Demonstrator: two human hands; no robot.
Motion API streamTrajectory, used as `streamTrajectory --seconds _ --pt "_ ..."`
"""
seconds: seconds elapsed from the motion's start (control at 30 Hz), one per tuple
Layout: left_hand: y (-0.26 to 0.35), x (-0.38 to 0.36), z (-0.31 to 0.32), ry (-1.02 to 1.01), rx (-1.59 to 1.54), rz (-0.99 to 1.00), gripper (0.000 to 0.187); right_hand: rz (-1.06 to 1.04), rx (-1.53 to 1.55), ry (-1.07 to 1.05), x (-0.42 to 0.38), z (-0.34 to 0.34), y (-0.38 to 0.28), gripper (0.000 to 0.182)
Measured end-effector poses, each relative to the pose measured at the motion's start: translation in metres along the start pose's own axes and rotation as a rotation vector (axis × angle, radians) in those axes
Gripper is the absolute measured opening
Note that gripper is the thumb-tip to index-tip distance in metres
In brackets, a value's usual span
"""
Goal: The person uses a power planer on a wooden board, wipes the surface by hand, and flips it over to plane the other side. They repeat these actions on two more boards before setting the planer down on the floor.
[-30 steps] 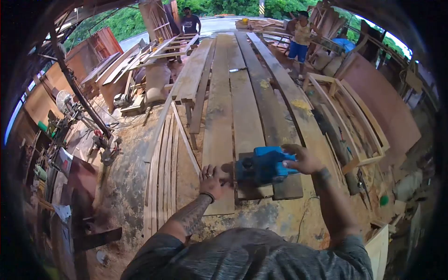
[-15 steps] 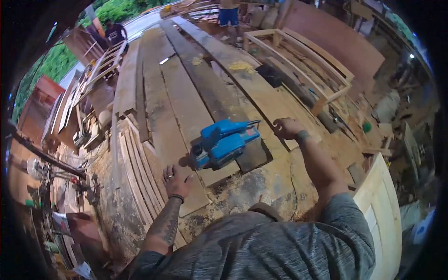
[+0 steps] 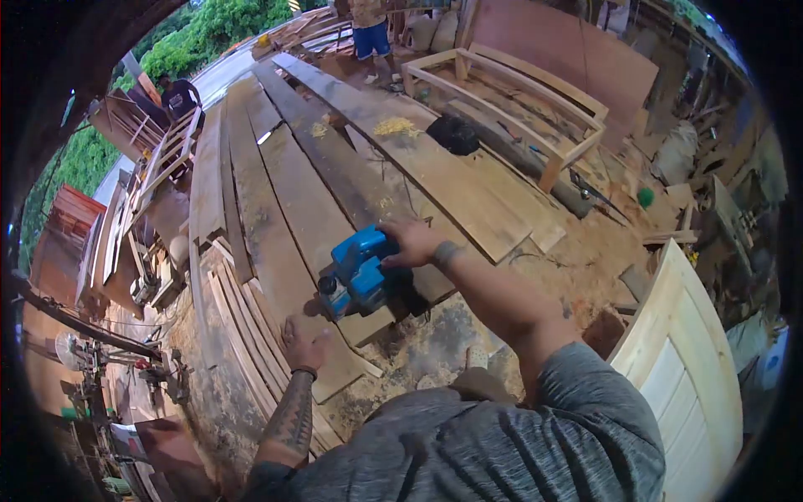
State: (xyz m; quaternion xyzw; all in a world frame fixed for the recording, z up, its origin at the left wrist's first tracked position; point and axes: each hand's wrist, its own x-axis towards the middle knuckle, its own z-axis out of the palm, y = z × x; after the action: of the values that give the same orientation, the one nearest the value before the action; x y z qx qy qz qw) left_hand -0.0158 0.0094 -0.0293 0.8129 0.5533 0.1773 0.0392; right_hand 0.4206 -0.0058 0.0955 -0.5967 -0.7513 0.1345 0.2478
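A blue electric planer rests on the near end of the wooden boards. My right hand is closed around its rear handle, and a band circles that wrist. To the planer's left, my left hand lies on a plank with its fingers apart, holding nothing. Under the planer, a board ends close to my body. Curled shavings sit farther up the boards.
Narrow strips lie left of the boards. A wooden frame stands at the right, and a panelled door beside my right arm. A person in blue shorts stands at the far end; another person is at the far left.
My right hand has moved left onto the planer's handle and closed on it. My left hand stays on the plank. The camera view has shifted a little.
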Motion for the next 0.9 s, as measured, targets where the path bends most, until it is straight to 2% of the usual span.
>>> streamTrajectory --seconds 0.1,0.2,0.33,0.37,0.4,0.47,0.5,0.57,0.63,0.67,0.77,0.83,0.9 --pt "-0.001 0.011 -0.008 0.147 -0.718 -0.249 0.091 0.054 -0.003 0.008 -0.009 -0.001 -0.013 0.084" --pt "0.01 0.036 -0.02 0.177 -0.496 -0.043 0.087 0.08 0.113 -0.076 -0.032 -0.011 -0.019 0.078" --pt "0.099 0.057 -0.078 0.028 -0.452 0.156 0.073 0.122 0.258 -0.095 -0.071 -0.011 -0.008 0.078" --pt "0.129 0.063 -0.099 -0.042 -0.486 0.204 0.068 0.067 0.206 -0.084 -0.073 -0.018 0.003 0.078" --pt "0.153 0.07 -0.11 -0.113 -0.519 0.256 0.063 0.101 0.173 -0.02 -0.074 -0.025 0.016 0.079" --pt "0.187 0.091 -0.109 -0.11 -0.524 0.388 0.053 0.168 0.11 0.118 -0.071 -0.041 0.049 0.08" --pt "0.2 0.099 -0.107 -0.113 -0.522 0.454 0.049 0.269 0.056 0.108 -0.071 -0.043 0.071 0.081" --pt "0.226 0.112 -0.1 -0.203 -0.52 0.389 0.047 0.466 -0.051 0.089 -0.063 -0.041 0.128 0.084" --pt "0.241 0.13 -0.079 -0.221 -0.571 0.363 0.044 0.468 -0.198 0.049 -0.061 -0.03 0.177 0.09" --pt "0.248 0.135 -0.075 -0.28 -0.531 0.289 0.043 0.467 -0.268 0.026 -0.057 -0.023 0.198 0.093" --pt "0.266 0.146 -0.074 -0.395 -0.473 0.061 0.04 0.379 -0.333 -0.025 -0.015 -0.021 0.243 0.094" --pt "0.26 0.142 -0.058 -0.336 -0.667 -0.037 0.037 0.303 -0.329 -0.04 0.026 -0.038 0.251 0.094" --pt "0.27 0.138 -0.075 -0.286 -0.745 -0.065 0.029 0.22 -0.295 -0.098 0.075 -0.047 0.269 0.094"
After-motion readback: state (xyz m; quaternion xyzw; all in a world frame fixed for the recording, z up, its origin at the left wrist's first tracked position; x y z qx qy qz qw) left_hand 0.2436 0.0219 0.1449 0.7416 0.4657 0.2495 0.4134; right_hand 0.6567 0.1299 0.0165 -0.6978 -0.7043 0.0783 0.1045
